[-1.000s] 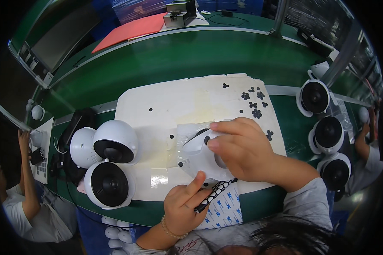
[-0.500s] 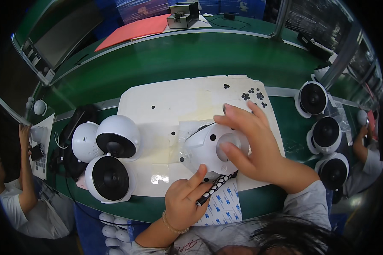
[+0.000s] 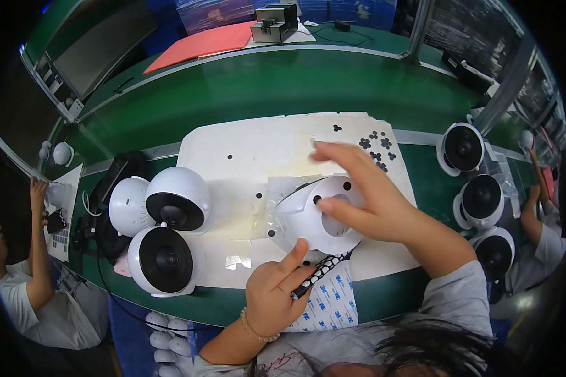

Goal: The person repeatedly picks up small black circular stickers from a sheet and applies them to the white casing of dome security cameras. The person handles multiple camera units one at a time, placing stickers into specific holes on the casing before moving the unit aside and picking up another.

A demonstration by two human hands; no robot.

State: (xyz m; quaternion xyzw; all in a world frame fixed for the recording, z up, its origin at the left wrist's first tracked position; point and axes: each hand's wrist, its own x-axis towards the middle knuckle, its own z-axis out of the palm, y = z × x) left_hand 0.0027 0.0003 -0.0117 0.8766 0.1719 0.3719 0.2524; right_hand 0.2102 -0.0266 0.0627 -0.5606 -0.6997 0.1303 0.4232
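A white rounded device housing [image 3: 299, 220] with a round opening lies on the pale board in front of me. Two small black round pads, the nearer pad [image 3: 317, 200] and the farther pad [image 3: 347, 186], sit on its surface. My left hand [image 3: 273, 292] grips a black strip with white circles [image 3: 324, 273], and its index finger reaches to the housing's near edge. Over the housing is my right hand [image 3: 383, 207], fingers apart and somewhat blurred. Its thumb tip is at the nearer pad; I see nothing held in it.
White ball-shaped devices with black fronts [image 3: 165, 259] stand left on the board [image 3: 233, 135]; several more [image 3: 463, 146] line the right. Loose black pads [image 3: 365, 144] lie at the board's far right. A blue-printed white sheet [image 3: 327, 305] is near me. Other people work on both sides.
My right hand has shifted slightly, its fingers swinging left and nearer. The farther pad on the housing and more loose pads have come into sight. My left hand keeps its hold on the strip.
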